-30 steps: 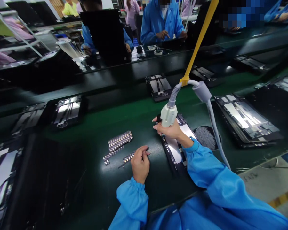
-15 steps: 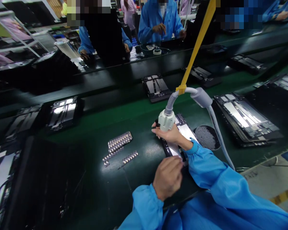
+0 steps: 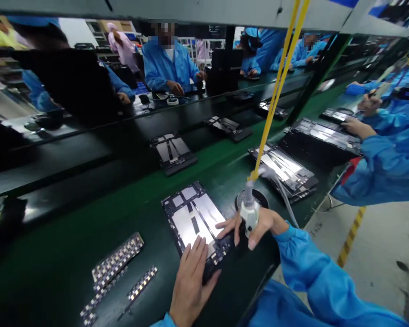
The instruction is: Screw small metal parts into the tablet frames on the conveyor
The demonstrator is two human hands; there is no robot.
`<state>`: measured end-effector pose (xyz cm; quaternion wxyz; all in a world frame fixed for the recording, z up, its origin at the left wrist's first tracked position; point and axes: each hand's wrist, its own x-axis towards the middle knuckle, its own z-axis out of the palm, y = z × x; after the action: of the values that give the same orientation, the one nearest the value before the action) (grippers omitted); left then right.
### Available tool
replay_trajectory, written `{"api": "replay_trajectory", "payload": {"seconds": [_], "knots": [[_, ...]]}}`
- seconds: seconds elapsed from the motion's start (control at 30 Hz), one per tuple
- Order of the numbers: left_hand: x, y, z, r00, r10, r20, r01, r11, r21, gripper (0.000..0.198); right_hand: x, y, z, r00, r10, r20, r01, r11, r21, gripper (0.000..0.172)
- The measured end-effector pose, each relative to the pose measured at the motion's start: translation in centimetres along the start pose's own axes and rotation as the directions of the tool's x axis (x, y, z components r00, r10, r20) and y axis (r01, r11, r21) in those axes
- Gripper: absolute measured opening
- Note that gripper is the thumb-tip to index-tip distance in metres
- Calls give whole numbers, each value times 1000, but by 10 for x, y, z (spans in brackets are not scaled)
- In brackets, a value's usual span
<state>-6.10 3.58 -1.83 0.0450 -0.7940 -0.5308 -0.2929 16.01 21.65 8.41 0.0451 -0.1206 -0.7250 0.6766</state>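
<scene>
An open tablet-like device [image 3: 182, 220] with silver panels and dark edges lies on the dark green bench in front of me. My left hand [image 3: 194, 277] rests on its near part, fingers spread, thumb at the near edge. At its right side is my right hand [image 3: 255, 227], fingers apart, two of them stretched onto the device. The white head of a hanging tool [image 3: 250, 215] is between the thumb and fingers of that hand, which look loose around it. A yellow strap [image 3: 276, 95] holds the tool from above.
Small component strips [image 3: 117, 259] lie at the lower left, with a single strip [image 3: 143, 284] beside them. A round dark pad [image 3: 240, 200] is behind the tool. Stacked devices [image 3: 282, 170] stand at the right. A co-worker's hand [image 3: 359, 127] reaches in farther right; others sit across the bench.
The view has swung right. My left hand has opened from a curled shape and lies on the device. The right hand's fingers have spread from around the tool. The device shows more fully.
</scene>
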Motion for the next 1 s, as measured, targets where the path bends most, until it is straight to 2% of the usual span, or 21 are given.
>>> {"api": "replay_trajectory", "payload": {"seconds": [0.1, 0.17, 0.23, 0.3, 0.4, 0.47, 0.53, 0.57, 0.63, 0.7, 0.77, 0.9, 0.97, 1.0], "knots": [[1, 5, -1, 999, 21, 42, -23, 998, 50, 65, -6, 18, 8, 999, -4, -51, 7, 998, 60, 46], [2, 5, -8, 999, 46, -4, -46, 996, 82, 64, -5, 21, 9, 998, -21, -58, 30, 989, 143, 48], [5, -1, -23, 993, 75, -87, -64, 990, 127, 64, 0, 19, 5, 995, -69, -73, 83, 972, 220, 49], [8, -16, -45, 986, 57, -155, -24, 977, 210, 64, 11, 15, 3, 982, -160, -101, 182, 946, 268, 45], [17, -60, -82, 967, -40, -251, 129, 929, 347, 61, 34, 15, 8, 956, -260, -138, 293, 891, 348, 37], [24, -102, -101, 956, -65, -286, 181, 897, 403, 53, 49, 21, 17, 969, -212, -130, 248, 858, 450, 40], [33, -146, -116, 962, -118, -245, 221, 866, 449, 42, 61, 28, 26, 989, -107, -98, 143, 837, 528, 47], [39, -167, -121, 963, -190, -193, 261, 840, 475, 38, 64, 31, 30, 995, -59, -82, 94, 835, 542, 49], [51, -198, -127, 929, -361, -84, 348, 771, 534, 33, 68, 34, 35, 997, 1, -72, 37, 853, 520, 51], [68, -212, -125, 880, -475, -1, 388, 717, 579, 32, 69, 33, 37, 996, 24, -82, 18, 878, 478, 50], [88, -210, -110, 866, -495, 71, 365, 723, 586, 35, 69, 29, 36, 991, 41, -126, 18, 901, 434, 49], [142, -186, -55, 829, -484, 280, 276, 790, 548, 54, 67, 28, 38, 973, 74, -219, 0, 948, 317, 46], [171, -178, -29, 799, -504, 328, 269, 787, 555, 60, 65, 32, 41, 969, 68, -236, -5, 966, 257, 46], [184, -177, -19, 785, -526, 327, 280, 772, 570, 56, 63, 35, 42, 969, 70, -235, -12, 972, 236, 47]]}}
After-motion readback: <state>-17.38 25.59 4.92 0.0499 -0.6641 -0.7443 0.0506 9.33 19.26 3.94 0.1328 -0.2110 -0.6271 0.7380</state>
